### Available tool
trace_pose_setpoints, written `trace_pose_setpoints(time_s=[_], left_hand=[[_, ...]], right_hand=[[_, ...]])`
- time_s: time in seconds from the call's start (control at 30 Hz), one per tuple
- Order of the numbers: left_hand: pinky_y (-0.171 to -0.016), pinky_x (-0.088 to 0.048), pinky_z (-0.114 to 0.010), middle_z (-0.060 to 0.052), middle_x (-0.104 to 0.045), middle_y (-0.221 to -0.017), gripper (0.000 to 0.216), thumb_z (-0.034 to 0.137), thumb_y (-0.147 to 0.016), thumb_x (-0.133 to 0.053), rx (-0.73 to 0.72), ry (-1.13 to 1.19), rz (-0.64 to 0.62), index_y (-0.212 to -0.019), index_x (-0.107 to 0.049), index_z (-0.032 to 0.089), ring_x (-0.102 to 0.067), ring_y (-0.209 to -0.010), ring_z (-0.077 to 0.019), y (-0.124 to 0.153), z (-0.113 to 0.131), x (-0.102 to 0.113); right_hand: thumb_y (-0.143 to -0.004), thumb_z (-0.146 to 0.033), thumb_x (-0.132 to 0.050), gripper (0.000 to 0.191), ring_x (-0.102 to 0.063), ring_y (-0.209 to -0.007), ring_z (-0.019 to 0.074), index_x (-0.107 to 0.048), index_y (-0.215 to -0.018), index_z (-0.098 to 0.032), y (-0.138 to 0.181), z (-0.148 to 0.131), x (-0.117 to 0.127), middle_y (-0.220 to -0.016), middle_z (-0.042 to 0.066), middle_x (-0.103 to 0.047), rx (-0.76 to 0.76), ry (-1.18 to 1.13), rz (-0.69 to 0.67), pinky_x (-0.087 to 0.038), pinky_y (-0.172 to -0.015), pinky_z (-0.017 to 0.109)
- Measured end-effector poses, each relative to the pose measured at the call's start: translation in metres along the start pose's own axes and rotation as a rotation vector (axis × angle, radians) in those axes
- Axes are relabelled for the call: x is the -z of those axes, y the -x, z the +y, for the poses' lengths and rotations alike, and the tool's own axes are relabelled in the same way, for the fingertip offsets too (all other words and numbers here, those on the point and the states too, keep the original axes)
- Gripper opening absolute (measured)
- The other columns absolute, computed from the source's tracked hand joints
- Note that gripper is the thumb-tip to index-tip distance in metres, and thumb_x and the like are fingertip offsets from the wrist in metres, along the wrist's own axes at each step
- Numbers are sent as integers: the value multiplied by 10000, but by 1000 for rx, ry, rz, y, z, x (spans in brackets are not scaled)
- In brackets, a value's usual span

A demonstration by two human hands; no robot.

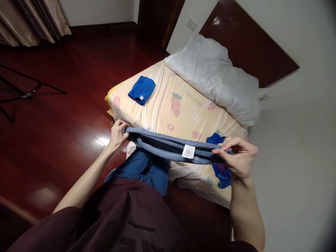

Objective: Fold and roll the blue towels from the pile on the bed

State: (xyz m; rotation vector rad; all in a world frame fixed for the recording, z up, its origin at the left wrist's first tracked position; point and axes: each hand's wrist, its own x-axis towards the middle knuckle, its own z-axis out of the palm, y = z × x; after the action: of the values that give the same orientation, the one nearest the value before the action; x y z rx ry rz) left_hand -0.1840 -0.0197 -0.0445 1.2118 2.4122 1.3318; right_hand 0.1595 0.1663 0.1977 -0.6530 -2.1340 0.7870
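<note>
A grey-blue cloth (160,151), thick at its edges and seen nearly from above, stretches between my two hands in front of my body. My left hand (119,133) pinches one end of it. The other end is gripped between the thumb and fingers of my right hand (238,154). Near the right end a white label (188,151) shows on the cloth. Its layers hang in folds, and its exact kind cannot be told. Partly behind my right hand, a crumpled blue and purple cloth (222,175) lies on the bed.
The bed (157,119) has a cream strawberry-print sheet. On it lie a folded blue cloth (142,90) at the left and a grey quilt (212,70) against the headboard (244,42). Black tripod legs (28,94) stand on the dark red floor at the left.
</note>
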Motion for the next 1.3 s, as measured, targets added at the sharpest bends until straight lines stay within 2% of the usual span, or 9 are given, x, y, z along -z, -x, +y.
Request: trace_pose_setpoints(time_s=[0.17,0.27,0.37,0.53,0.63,0.8,1.07,1.2,1.3], left_hand=[[-952,-501,-401,-104,-614,-1067,157,96,-780,-592,-103,-119,98,-889,-655,190,-592,-1068,-273,-23,-2,35],[-973,-495,-382,-98,-616,-1126,193,64,-850,-564,-70,-136,239,-983,-661,165,-586,-1092,-226,-41,-5,55],[-976,-493,-358,-75,-620,-1116,233,27,-867,-553,-48,-153,275,-1048,-661,124,-584,-1051,-176,-48,-13,71],[-992,-489,-342,-103,-651,-1163,273,53,-902,-516,2,-209,156,-1097,-665,171,-620,-1100,-225,-26,-43,85],[-951,-490,-346,-112,-664,-1107,282,82,-912,-482,52,-256,91,-1102,-664,182,-630,-1045,-243,-4,-67,93],[-947,-480,-339,-112,-666,-1138,333,72,-896,-473,114,-305,64,-1134,-675,187,-621,-1051,-242,26,-100,115],[-988,-518,-311,-11,-735,-1047,329,3,-847,-554,252,-248,165,-1119,-718,87,-628,-956,-137,37,-136,162],[-905,-585,-309,15,-769,-1021,218,205,-907,-672,312,-97,215,-1077,-722,78,-637,-894,-115,40,-146,184],[-864,-616,-361,9,-776,-980,447,515,-847,-785,321,-70,324,-1004,-729,100,-624,-842,-121,43,-152,199]], right_hand=[[-542,-462,-1048,464,-541,-561,156,-646,-587,-234,4,31,18,-587,6,-598,-64,37,9,-440,-515,295],[-482,-429,-1066,442,-579,-565,166,-687,-582,-226,13,45,33,-595,37,-631,-67,100,-6,-468,-523,312],[-475,-466,-1058,413,-608,-565,180,-763,-632,-224,25,50,45,-645,75,-686,-103,217,6,-485,-524,331],[-543,-506,-1031,425,-573,-517,156,-869,-851,-263,37,53,48,-617,32,-657,-166,275,-177,-485,-528,320],[-659,-507,-975,293,-571,-519,142,-872,-832,-294,37,56,45,-650,44,-682,-125,306,-301,-437,-504,307],[-637,-473,-987,227,-577,-528,169,-848,-730,-319,31,68,41,-625,54,-659,-110,183,-182,-399,-492,342],[-611,-414,-992,246,-701,-730,237,-869,-791,-299,27,100,45,-815,141,-736,-176,98,-297,-515,-598,401],[-558,-349,-1028,336,-760,-798,260,-861,-836,-263,40,115,44,-895,155,-773,-395,85,-182,-613,-705,416],[-522,-179,-1027,322,-770,-744,244,-853,-787,-236,47,128,40,-837,138,-781,-562,131,-78,-626,-695,373]])
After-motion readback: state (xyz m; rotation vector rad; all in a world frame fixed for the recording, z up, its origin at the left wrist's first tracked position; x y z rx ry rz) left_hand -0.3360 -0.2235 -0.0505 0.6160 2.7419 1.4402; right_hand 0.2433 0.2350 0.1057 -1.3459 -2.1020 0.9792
